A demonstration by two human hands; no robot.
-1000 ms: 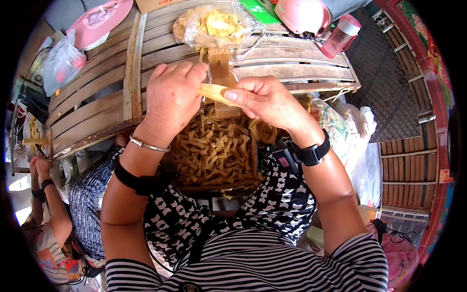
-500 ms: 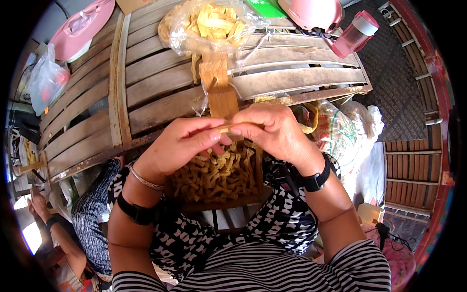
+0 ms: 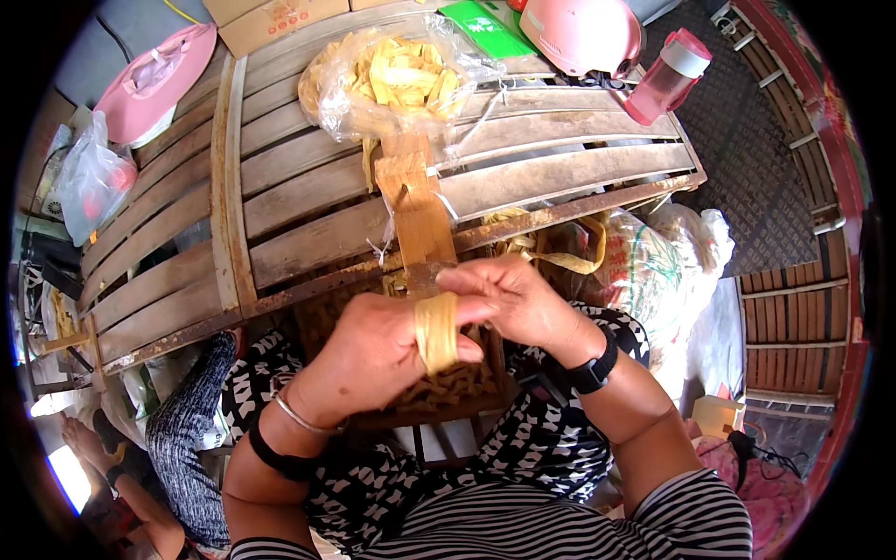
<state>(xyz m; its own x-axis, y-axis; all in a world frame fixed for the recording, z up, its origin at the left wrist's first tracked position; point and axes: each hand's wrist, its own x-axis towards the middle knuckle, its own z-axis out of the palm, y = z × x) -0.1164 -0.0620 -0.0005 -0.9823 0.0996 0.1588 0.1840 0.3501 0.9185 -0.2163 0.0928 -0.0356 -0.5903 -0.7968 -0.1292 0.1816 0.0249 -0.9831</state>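
A flat, pale yellow strip (image 3: 436, 333), possibly bean curd skin, is wound round the fingers of my left hand (image 3: 369, 347), whose thumb lies below the loop. Close against its fingertips is my right hand (image 3: 530, 297), thumb and fingers pinched together. Whatever lies in that pinch is hidden. Below both hands, a wooden box (image 3: 439, 412) on my lap holds many small knotted yellow pieces (image 3: 457, 385), partly covered by my left hand. Just beyond my hands, a wooden board (image 3: 418, 215) juts from the slatted table toward me.
On the slatted table (image 3: 308, 215) sit a clear bag of yellow strips (image 3: 397, 79), a pink helmet (image 3: 581, 35), a pink bottle (image 3: 665, 79) and a pink hat (image 3: 154, 70). Stuffed sacks (image 3: 644, 261) stand at the right. Another person's arm (image 3: 131, 495) shows at lower left.
The strip, earlier stretched between both hands' fingertips, now wraps round my left fingers. My left hand has turned and moved lower, covering more of the box. The view has shifted slightly.
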